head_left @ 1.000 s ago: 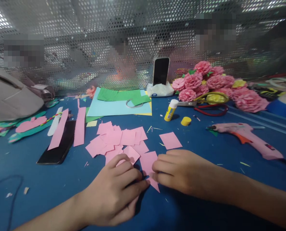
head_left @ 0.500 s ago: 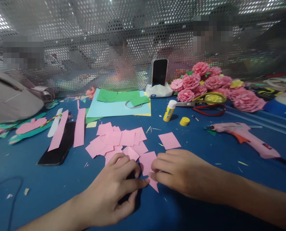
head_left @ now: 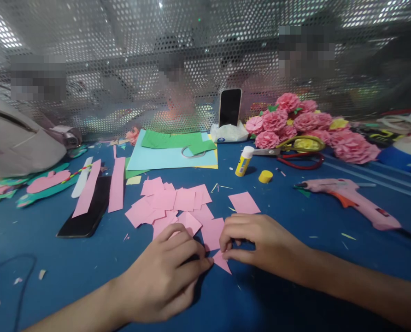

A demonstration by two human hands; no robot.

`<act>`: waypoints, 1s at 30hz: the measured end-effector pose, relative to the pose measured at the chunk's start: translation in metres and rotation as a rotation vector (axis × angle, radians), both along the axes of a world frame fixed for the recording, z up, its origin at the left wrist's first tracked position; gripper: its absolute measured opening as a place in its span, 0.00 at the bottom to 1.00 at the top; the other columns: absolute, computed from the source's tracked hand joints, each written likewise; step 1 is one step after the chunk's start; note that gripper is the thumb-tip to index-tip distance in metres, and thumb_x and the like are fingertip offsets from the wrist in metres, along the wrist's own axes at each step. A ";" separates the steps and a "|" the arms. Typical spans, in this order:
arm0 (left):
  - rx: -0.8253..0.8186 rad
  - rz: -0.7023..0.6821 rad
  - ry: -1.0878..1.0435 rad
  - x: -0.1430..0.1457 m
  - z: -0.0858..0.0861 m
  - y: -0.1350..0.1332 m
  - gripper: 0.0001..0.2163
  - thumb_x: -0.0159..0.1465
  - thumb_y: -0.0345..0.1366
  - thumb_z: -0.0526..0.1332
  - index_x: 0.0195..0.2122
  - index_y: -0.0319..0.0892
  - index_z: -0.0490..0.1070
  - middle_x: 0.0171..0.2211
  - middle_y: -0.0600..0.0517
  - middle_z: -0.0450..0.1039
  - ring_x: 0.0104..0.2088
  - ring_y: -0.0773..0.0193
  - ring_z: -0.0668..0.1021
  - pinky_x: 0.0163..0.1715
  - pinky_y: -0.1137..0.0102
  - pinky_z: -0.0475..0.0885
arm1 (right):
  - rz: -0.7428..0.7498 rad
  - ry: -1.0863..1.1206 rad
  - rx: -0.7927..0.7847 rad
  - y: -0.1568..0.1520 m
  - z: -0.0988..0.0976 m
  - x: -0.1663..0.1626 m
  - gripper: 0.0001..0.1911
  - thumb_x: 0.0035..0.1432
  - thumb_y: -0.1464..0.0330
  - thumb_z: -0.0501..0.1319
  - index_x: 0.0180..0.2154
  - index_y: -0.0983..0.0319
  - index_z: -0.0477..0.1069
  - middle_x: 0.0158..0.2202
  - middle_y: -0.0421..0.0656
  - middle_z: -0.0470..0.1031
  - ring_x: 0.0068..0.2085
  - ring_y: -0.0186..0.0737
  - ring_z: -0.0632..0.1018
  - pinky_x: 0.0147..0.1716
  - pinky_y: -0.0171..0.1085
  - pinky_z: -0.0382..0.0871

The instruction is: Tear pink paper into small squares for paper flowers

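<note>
A small pink paper piece (head_left: 222, 263), folded to a pointed triangle, lies between my two hands on the blue tabletop. My left hand (head_left: 171, 272) has its fingers curled, with thumb and index fingertip pinched at the paper's left corner. From the other side, my right hand (head_left: 257, 240) pinches the paper's upper edge between thumb and fingers. Just behind the fingertips is a flat pink square (head_left: 213, 232). A loose pile of pink paper squares (head_left: 162, 200) spreads beyond my left hand, and one separate square (head_left: 244, 203) lies beyond my right.
A glue stick (head_left: 244, 161) stands uncapped beside its yellow cap (head_left: 265, 176). To the right lie a pink glue gun (head_left: 350, 198), scissors (head_left: 300, 152) and pink paper flowers (head_left: 295, 121). On the left, pink strips (head_left: 116, 184) lie by a black phone (head_left: 84, 221). A perforated metal screen (head_left: 129, 87) rises behind.
My right hand has lifted slightly and its fingers have shifted along the folded pink paper, showing more of it. My left fingers stay at its corner. The view has tilted a little.
</note>
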State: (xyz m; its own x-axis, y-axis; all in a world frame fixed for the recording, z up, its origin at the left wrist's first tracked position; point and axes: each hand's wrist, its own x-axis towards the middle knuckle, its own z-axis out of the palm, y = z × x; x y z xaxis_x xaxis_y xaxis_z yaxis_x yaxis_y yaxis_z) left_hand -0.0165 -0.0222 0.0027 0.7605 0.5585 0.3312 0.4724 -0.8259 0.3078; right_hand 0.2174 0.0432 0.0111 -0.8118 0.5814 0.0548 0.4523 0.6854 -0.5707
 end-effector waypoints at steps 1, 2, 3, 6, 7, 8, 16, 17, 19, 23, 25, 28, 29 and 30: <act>0.002 0.002 -0.001 0.000 0.000 0.000 0.15 0.62 0.25 0.52 0.49 0.35 0.71 0.39 0.44 0.74 0.41 0.57 0.72 0.47 0.58 0.64 | -0.006 -0.002 -0.012 0.000 0.001 0.000 0.03 0.56 0.72 0.66 0.31 0.59 0.72 0.33 0.33 0.75 0.36 0.31 0.73 0.35 0.30 0.59; 0.004 0.001 -0.001 0.000 0.000 0.000 0.15 0.62 0.25 0.53 0.49 0.35 0.71 0.40 0.44 0.74 0.41 0.57 0.72 0.47 0.58 0.64 | -0.005 -0.004 -0.020 -0.001 0.001 0.000 0.04 0.55 0.72 0.66 0.31 0.59 0.72 0.33 0.33 0.75 0.36 0.31 0.73 0.34 0.30 0.60; 0.009 -0.005 0.001 0.000 0.001 0.000 0.15 0.62 0.25 0.53 0.49 0.35 0.71 0.41 0.44 0.74 0.42 0.57 0.72 0.48 0.58 0.64 | -0.006 -0.005 -0.024 -0.001 0.002 0.000 0.04 0.55 0.72 0.66 0.31 0.59 0.72 0.33 0.33 0.75 0.36 0.31 0.73 0.34 0.30 0.60; 0.048 -0.039 0.017 0.000 0.001 0.000 0.15 0.62 0.26 0.54 0.49 0.34 0.71 0.45 0.44 0.75 0.43 0.57 0.73 0.51 0.57 0.63 | -0.009 -0.002 -0.026 -0.002 0.003 0.000 0.03 0.56 0.72 0.65 0.31 0.58 0.73 0.33 0.33 0.75 0.37 0.31 0.73 0.34 0.30 0.60; 0.067 -0.055 0.023 0.000 0.001 0.000 0.16 0.62 0.26 0.54 0.49 0.34 0.71 0.46 0.44 0.75 0.44 0.57 0.73 0.52 0.57 0.62 | -0.011 -0.002 -0.024 -0.002 0.003 0.000 0.03 0.56 0.72 0.65 0.31 0.58 0.73 0.34 0.33 0.75 0.37 0.32 0.73 0.35 0.30 0.61; 0.085 -0.069 0.029 0.000 0.002 0.000 0.16 0.61 0.26 0.54 0.50 0.34 0.71 0.47 0.45 0.75 0.45 0.56 0.73 0.52 0.57 0.62 | -0.013 -0.003 -0.021 -0.002 0.003 0.000 0.03 0.56 0.72 0.65 0.31 0.59 0.73 0.34 0.34 0.75 0.37 0.32 0.73 0.35 0.30 0.61; 0.198 -0.116 -0.003 0.001 0.005 -0.003 0.16 0.60 0.26 0.53 0.49 0.33 0.71 0.44 0.44 0.79 0.44 0.56 0.77 0.50 0.58 0.68 | -0.001 -0.010 -0.017 -0.001 0.006 0.000 0.06 0.56 0.76 0.62 0.32 0.60 0.74 0.35 0.36 0.75 0.38 0.34 0.73 0.36 0.30 0.63; 0.209 -0.117 -0.009 0.001 0.005 -0.003 0.16 0.60 0.26 0.53 0.49 0.33 0.71 0.43 0.44 0.79 0.43 0.56 0.77 0.50 0.58 0.69 | 0.001 -0.007 -0.021 -0.001 0.007 0.000 0.06 0.56 0.76 0.62 0.33 0.60 0.74 0.35 0.37 0.75 0.38 0.34 0.74 0.36 0.31 0.63; 0.227 -0.124 -0.009 0.002 0.005 -0.003 0.16 0.61 0.27 0.53 0.48 0.33 0.72 0.44 0.45 0.79 0.43 0.56 0.78 0.50 0.58 0.69 | 0.005 0.000 -0.030 -0.001 0.007 0.001 0.06 0.56 0.77 0.62 0.33 0.60 0.74 0.35 0.37 0.75 0.37 0.34 0.74 0.36 0.31 0.63; 0.235 -0.152 0.016 0.003 0.005 -0.003 0.15 0.62 0.27 0.52 0.47 0.33 0.73 0.45 0.46 0.79 0.44 0.57 0.79 0.52 0.59 0.69 | 0.022 0.012 -0.053 -0.001 0.006 0.002 0.06 0.56 0.76 0.63 0.35 0.60 0.74 0.37 0.37 0.76 0.38 0.33 0.74 0.37 0.30 0.64; 0.236 -0.153 0.025 0.003 0.005 -0.003 0.15 0.63 0.27 0.52 0.47 0.33 0.73 0.45 0.45 0.79 0.44 0.57 0.79 0.52 0.59 0.70 | 0.028 0.010 -0.059 0.000 0.006 0.002 0.06 0.56 0.75 0.63 0.36 0.60 0.74 0.38 0.37 0.76 0.39 0.33 0.74 0.37 0.31 0.64; 0.242 -0.154 0.032 0.003 0.004 -0.003 0.15 0.64 0.28 0.51 0.48 0.33 0.72 0.46 0.45 0.78 0.44 0.57 0.79 0.51 0.60 0.70 | 0.038 0.008 -0.047 -0.002 0.005 0.002 0.04 0.57 0.74 0.63 0.35 0.60 0.74 0.37 0.37 0.76 0.39 0.33 0.74 0.38 0.31 0.63; 0.246 -0.155 0.034 0.002 0.004 -0.003 0.15 0.63 0.28 0.52 0.48 0.33 0.72 0.46 0.45 0.78 0.44 0.57 0.79 0.51 0.60 0.70 | 0.045 0.007 -0.037 -0.003 0.005 0.002 0.04 0.57 0.74 0.63 0.34 0.61 0.74 0.36 0.37 0.76 0.38 0.33 0.74 0.38 0.31 0.63; 0.251 -0.155 0.033 0.002 0.004 -0.003 0.15 0.63 0.27 0.52 0.48 0.33 0.72 0.46 0.45 0.78 0.44 0.57 0.79 0.51 0.60 0.70 | 0.051 0.004 -0.026 -0.004 0.004 0.002 0.03 0.57 0.74 0.62 0.34 0.61 0.74 0.36 0.37 0.75 0.38 0.33 0.74 0.38 0.31 0.63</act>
